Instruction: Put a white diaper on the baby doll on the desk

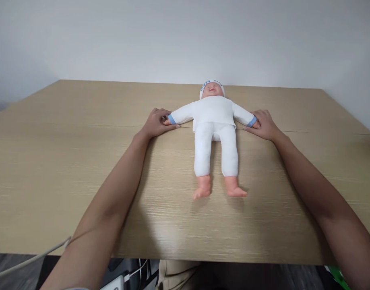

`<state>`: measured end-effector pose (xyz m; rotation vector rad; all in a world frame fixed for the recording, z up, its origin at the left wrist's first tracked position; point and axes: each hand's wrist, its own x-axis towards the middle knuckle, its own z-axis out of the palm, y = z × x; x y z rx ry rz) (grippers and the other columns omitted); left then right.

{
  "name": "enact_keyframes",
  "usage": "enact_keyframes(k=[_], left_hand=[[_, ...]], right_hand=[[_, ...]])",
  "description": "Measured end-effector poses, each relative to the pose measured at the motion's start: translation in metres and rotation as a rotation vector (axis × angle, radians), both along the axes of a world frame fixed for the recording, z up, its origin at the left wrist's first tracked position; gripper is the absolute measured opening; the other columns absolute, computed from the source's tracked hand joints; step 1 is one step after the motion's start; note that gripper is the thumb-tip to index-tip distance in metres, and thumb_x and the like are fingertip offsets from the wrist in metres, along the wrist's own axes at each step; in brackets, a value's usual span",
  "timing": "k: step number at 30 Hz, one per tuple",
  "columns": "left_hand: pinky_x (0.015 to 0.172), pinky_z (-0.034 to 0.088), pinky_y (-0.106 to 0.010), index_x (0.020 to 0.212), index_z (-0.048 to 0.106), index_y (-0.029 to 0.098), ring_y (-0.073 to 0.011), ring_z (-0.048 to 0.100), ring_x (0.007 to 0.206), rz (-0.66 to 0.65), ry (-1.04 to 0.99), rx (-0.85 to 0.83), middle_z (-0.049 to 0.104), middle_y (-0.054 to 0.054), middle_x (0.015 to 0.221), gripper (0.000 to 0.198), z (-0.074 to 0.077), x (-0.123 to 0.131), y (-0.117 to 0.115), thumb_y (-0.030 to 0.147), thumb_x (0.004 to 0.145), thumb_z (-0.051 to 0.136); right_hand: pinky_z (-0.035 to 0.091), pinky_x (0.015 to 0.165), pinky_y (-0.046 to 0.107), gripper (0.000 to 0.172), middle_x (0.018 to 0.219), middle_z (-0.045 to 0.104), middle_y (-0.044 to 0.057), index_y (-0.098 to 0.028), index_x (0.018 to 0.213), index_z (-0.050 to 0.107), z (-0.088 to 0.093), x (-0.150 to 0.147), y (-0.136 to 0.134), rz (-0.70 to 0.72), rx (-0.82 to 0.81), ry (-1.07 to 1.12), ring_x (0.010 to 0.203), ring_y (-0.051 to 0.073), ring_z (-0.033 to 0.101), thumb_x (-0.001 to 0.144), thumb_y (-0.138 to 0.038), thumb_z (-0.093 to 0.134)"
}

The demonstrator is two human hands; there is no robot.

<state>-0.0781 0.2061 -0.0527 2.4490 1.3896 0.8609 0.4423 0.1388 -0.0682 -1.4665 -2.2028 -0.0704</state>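
A baby doll point(215, 110) lies on its back on the wooden table, its head toward the wall and its bare feet toward me. It wears a white top and trousers with blue cuffs, and a white cap point(206, 85) with blue lettering. Both of its arms are spread out sideways. My left hand point(157, 122) is closed around the doll's hand at the left cuff, thumb resting along the tabletop. On the other side my right hand point(263, 124) grips the doll's other hand near its blue cuff.
The wide table point(166, 201) reaches back to a pale wall point(172, 40), with a seam running across its top. A light cable point(36, 256) passes by my left forearm at the front edge. Below the edge are a white device point(114, 284) and a green item point(338, 277).
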Motion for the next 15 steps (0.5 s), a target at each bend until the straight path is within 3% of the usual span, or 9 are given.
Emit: enact_keyframes(k=[4,9,12,15], left_hand=[[0.116,0.046,-0.05,0.134,0.069,0.02,-0.0336,0.059,0.124,0.073,0.002,0.013,0.073,-0.016,0.132,0.089,-0.005,-0.005,-0.016,0.09,0.079,0.07],[0.125,0.037,-0.055,0.135,0.063,0.021,-0.0363,0.057,0.134,0.167,0.004,0.091,0.067,-0.019,0.146,0.063,0.0,0.006,-0.049,0.068,0.093,0.065],[0.123,0.04,-0.056,0.137,0.061,0.021,-0.0358,0.058,0.136,0.175,-0.075,0.152,0.068,-0.019,0.146,0.045,0.018,0.026,-0.107,0.048,0.102,0.06],[0.116,0.053,-0.053,0.144,0.06,0.025,-0.0331,0.062,0.134,0.128,-0.073,0.069,0.067,-0.015,0.147,0.042,0.033,0.045,-0.204,0.048,0.11,0.056]], right_hand=[[0.037,0.125,0.065,0.09,0.156,0.061,0.023,-0.017,0.158,0.055,-0.001,-0.01,-0.018,-0.054,0.129,-0.01,0.146,0.046,0.051,0.094,-0.079,0.065],[0.037,0.125,0.07,0.081,0.167,0.051,0.024,-0.018,0.166,0.044,0.002,-0.034,-0.055,-0.156,0.152,0.054,0.154,0.047,0.045,0.098,-0.057,0.066],[0.038,0.125,0.072,0.073,0.165,0.055,0.022,-0.022,0.166,0.045,0.018,-0.057,-0.1,-0.136,0.147,0.069,0.153,0.047,0.049,0.1,-0.048,0.063],[0.043,0.123,0.07,0.062,0.16,0.064,0.016,-0.028,0.162,0.053,0.032,-0.075,-0.189,-0.053,0.162,0.095,0.148,0.044,0.059,0.102,-0.042,0.063]])
